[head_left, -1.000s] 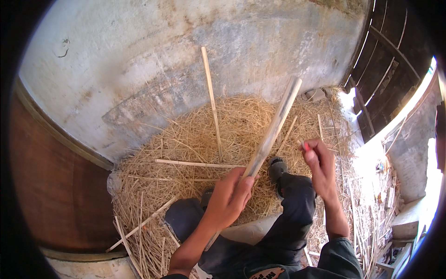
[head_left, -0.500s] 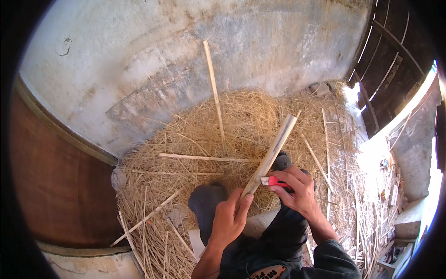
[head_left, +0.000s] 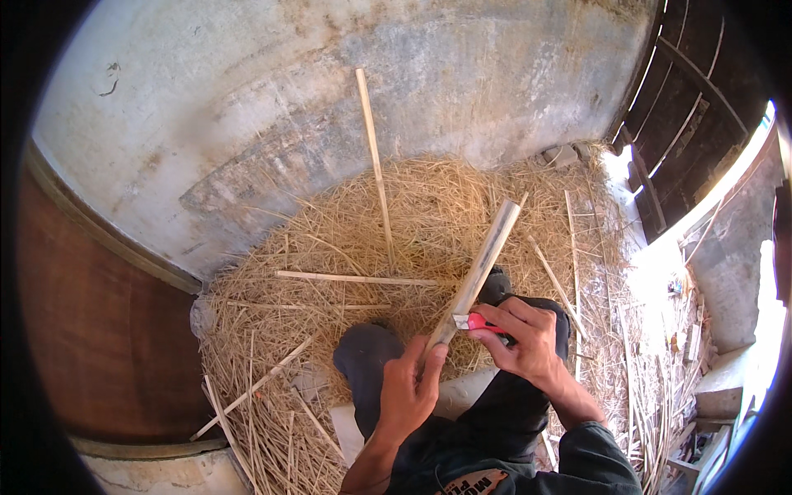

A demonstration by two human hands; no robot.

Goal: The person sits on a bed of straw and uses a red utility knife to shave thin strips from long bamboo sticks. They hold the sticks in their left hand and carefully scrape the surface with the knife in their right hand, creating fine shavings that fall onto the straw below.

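Observation:
My left hand (head_left: pixel 410 388) is closed round the lower end of a split bamboo piece (head_left: pixel 487 260), which slants up and away to the right between my knees. In my right hand (head_left: pixel 525 342) is a red utility knife (head_left: pixel 477 322), gripped with fingers wrapped over its handle. The knife's short, wide blade lies against the right edge of the bamboo, just above my left thumb. My fingers hide most of the handle.
Straw (head_left: pixel 437 202) covers the floor around my legs, with thin bamboo strips (head_left: pixel 355 279) scattered on it. One long strip (head_left: pixel 375 157) leans against the stained wall (head_left: pixel 289 107). A brown panel (head_left: pixel 107 322) stands at left; more strips lie at lower right.
The knife and my right hand have shifted slightly left and stay against the bamboo's edge. The whole view has drifted a little; both grips are the same.

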